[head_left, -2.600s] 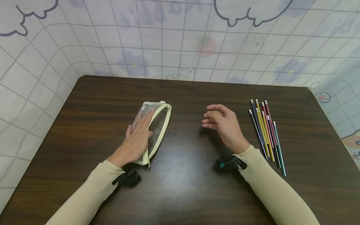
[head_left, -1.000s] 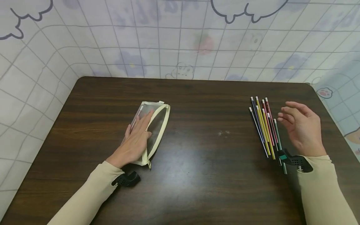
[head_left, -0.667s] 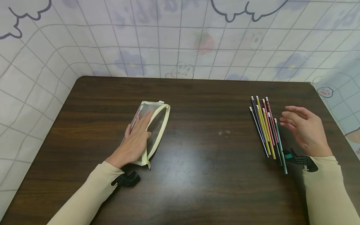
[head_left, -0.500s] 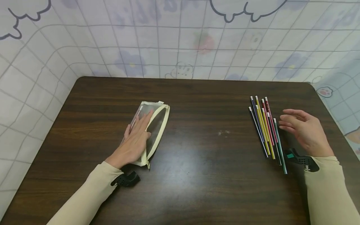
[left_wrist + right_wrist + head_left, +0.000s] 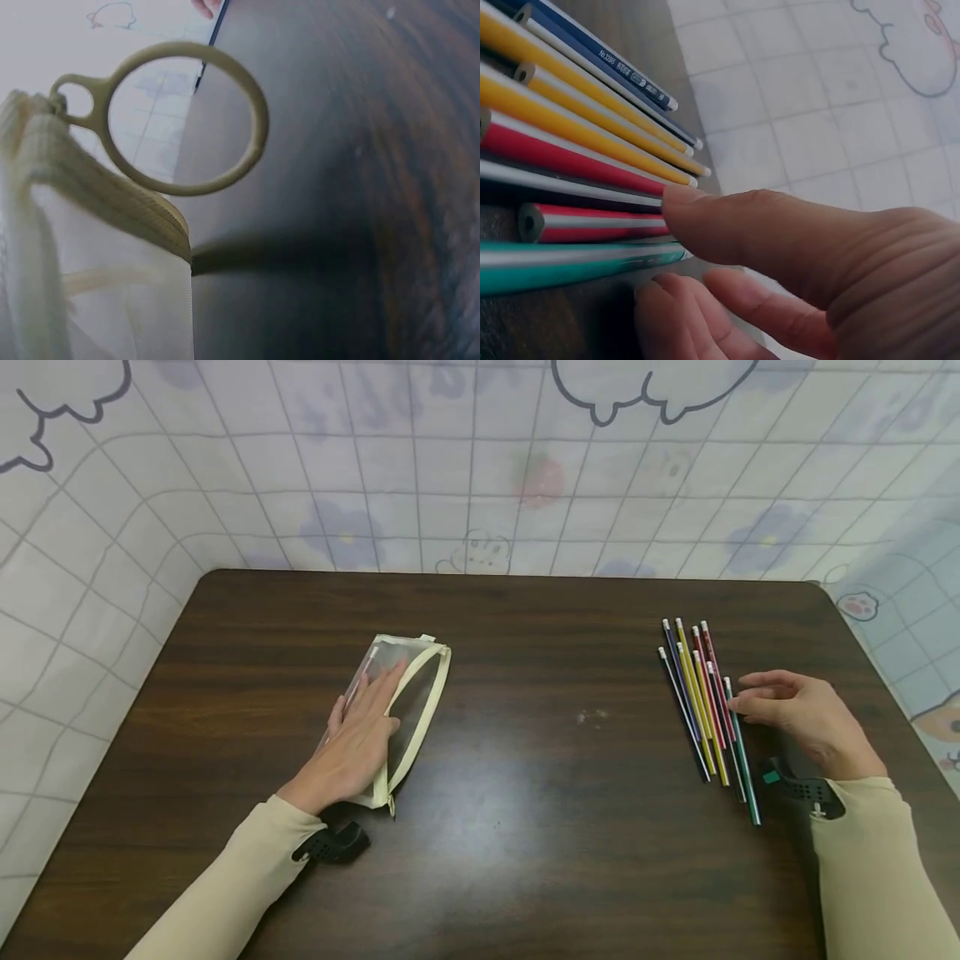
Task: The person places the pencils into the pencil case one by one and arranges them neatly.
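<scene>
Pouch (image 5: 415, 714) partly hidden under left grip (image 5: 348, 745)

Pouch (image 5: 429, 723) — translucent, cream-trimmed, unzipped, lying slanted, left | Pencils (image 5: 697, 710) — multicoloured, white-tipped, bunched near-parallel, right

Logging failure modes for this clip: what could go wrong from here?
The green pencil lies close beside the other pencils, and the thumb of the right hand overlaps more than one in the right wrist view: it may drag extras.

The left hand rests on the pouch; if it lifts, the pouch might shift.
</scene>
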Motion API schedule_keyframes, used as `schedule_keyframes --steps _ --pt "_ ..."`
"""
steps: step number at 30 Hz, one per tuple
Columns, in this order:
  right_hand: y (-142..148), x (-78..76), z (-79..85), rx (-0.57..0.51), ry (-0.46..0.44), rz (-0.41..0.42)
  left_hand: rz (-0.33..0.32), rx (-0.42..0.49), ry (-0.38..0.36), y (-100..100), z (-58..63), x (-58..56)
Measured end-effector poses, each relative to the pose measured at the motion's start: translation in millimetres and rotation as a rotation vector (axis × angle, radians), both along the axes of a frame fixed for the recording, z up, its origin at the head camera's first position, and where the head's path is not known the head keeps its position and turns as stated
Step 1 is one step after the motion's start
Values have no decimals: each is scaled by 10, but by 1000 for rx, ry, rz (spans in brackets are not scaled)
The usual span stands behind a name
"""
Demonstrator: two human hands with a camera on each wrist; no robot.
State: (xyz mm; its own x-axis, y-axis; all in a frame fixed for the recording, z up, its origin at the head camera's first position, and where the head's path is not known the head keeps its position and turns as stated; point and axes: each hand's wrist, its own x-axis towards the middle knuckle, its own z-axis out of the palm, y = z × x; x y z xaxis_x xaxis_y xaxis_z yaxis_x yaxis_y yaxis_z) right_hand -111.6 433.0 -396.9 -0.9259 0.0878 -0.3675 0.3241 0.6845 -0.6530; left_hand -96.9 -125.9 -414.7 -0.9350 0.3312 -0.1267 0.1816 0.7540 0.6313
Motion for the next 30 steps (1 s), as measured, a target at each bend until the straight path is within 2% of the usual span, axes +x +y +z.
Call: schedule_keyframes --steps 3,10,20,30 --pt "-7 21 15 50 -37 14 0 -2 -2 7 -15 12" --pt "-30 39 24 59 -70 -2 -2 4 1 20 -23 19" --pt "-98 -22 75 116 -70 6 4 5 4 12 -3 -1" --pt "-143 -47 72 124 -70 16 8 -3 5 -3 -9 -2"
